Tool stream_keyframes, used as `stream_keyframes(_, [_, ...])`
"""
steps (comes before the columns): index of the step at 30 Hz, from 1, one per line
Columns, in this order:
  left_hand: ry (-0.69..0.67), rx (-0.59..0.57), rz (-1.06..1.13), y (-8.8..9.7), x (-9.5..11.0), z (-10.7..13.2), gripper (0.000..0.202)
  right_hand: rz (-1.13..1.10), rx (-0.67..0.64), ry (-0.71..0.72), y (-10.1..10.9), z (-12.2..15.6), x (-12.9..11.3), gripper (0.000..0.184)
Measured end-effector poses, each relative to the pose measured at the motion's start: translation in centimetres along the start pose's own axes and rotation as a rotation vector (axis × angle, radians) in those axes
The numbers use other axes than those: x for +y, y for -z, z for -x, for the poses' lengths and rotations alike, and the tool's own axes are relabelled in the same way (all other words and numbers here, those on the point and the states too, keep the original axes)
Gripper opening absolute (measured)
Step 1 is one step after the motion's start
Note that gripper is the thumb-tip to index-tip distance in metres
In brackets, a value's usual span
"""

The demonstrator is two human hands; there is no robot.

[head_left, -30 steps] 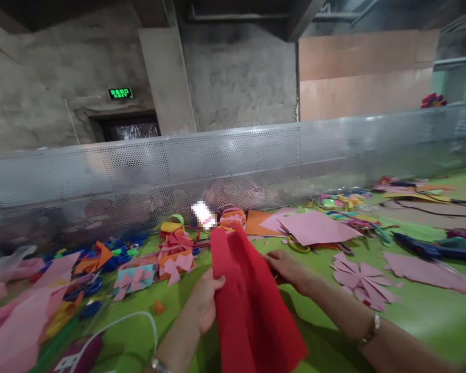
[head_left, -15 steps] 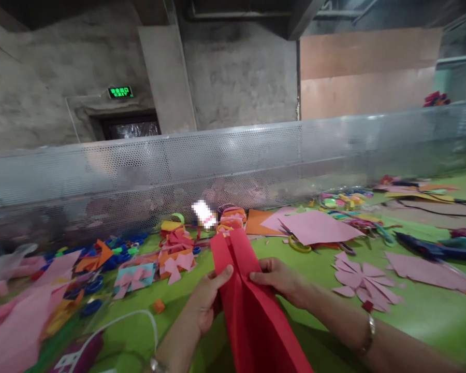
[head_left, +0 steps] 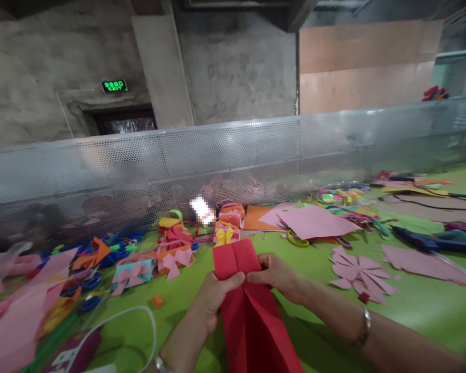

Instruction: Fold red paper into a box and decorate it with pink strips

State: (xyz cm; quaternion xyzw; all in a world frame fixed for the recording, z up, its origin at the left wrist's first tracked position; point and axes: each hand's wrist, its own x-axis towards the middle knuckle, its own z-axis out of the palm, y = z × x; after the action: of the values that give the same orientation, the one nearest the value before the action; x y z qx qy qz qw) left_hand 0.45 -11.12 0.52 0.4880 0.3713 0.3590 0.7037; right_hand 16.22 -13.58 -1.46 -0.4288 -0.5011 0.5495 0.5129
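We see the fingers (head_left: 233, 282) of the left hand (head_left: 213, 298) pressed together on the long red folded paper sheet (head_left: 252, 321). The thumb lies on top and pinches the left flap a little short of the far end. The right hand (head_left: 277, 274) pinches the right flap in the same way, and the two thumbs almost meet over the centre seam. The sheet runs from its square far end, between the hands, back toward us over the green worktop (head_left: 411, 311). The hands hide the part of the fold beneath them.

Just beyond the far end lies a small yellow paper bow (head_left: 224, 235), with a stack of orange and pink paper rolls (head_left: 231, 210) behind it. To the left we find orange and pink paper bows (head_left: 174, 259), a pink bow on a teal card (head_left: 134, 272) and a small orange scrap (head_left: 158, 300). A white cable (head_left: 140, 321) loops near the left forearm.

To the right, a pink cut-paper flower (head_left: 357, 274) lies beside the right forearm, which wears a silver bracelet (head_left: 365, 326). Farther off, a flat pink paper sheet (head_left: 314, 223) overlaps an orange paper sheet (head_left: 256, 217). Yellow-handled scissors (head_left: 295, 238) rest at its near edge. A blue glue gun (head_left: 423, 241) lies well apart at the right. A perforated metal barrier (head_left: 233, 155) closes the far side of the worktop.
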Motion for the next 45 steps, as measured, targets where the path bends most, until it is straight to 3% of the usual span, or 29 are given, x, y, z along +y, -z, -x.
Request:
stream_keyframes(3, [0.018, 0.030, -0.010, -0.1, -0.4, -0.1, 0.037, 0.024, 0.035, -0.012, 0.2, -0.2, 0.0, 0.036])
stream_keyframes(7, [0.036, -0.014, -0.148, -0.4, -0.4, 0.4, 0.031, 0.034, 0.174, 0.029, 0.8, -0.6, -0.3, 0.044])
stream_keyframes(10, [0.026, 0.000, -0.115, -0.6, -0.4, 0.6, 0.026, 0.040, 0.218, 0.058, 0.8, -0.8, -0.4, 0.046])
stream_keyframes(17, [-0.052, 0.099, 0.064, 0.3, -0.1, -0.3, 0.028, 0.108, 0.047, -0.014, -0.5, -0.1, 0.4, 0.029])
stream_keyframes(22, [-0.064, 0.151, 0.050, 0.9, 0.2, -0.6, 0.029, 0.136, -0.086, -0.072, -0.4, 0.5, 0.4, 0.020])
stream_keyframes(32, [0.030, -0.090, -0.142, 0.9, 0.8, 0.5, 0.042, -0.020, 0.022, -0.015, 0.2, 0.1, -0.1, 0.030])
stream_keyframes(38, [-0.068, 0.021, -0.137, 0.8, -0.3, -0.5, 0.037, -0.167, -0.056, -0.058, -0.6, 0.7, 0.3, 0.049])
stream_keyframes(42, [-0.016, -0.006, -0.083, 0.4, -0.7, -0.5, 0.038, -0.212, -0.046, -0.108, -0.7, 0.9, 0.6, 0.048])
stream_keyframes(45, [-0.024, 0.047, -0.049, 0.6, 0.1, -0.5, 0.034, -0.189, -0.059, -0.159, -0.7, 1.1, 0.5, 0.043])
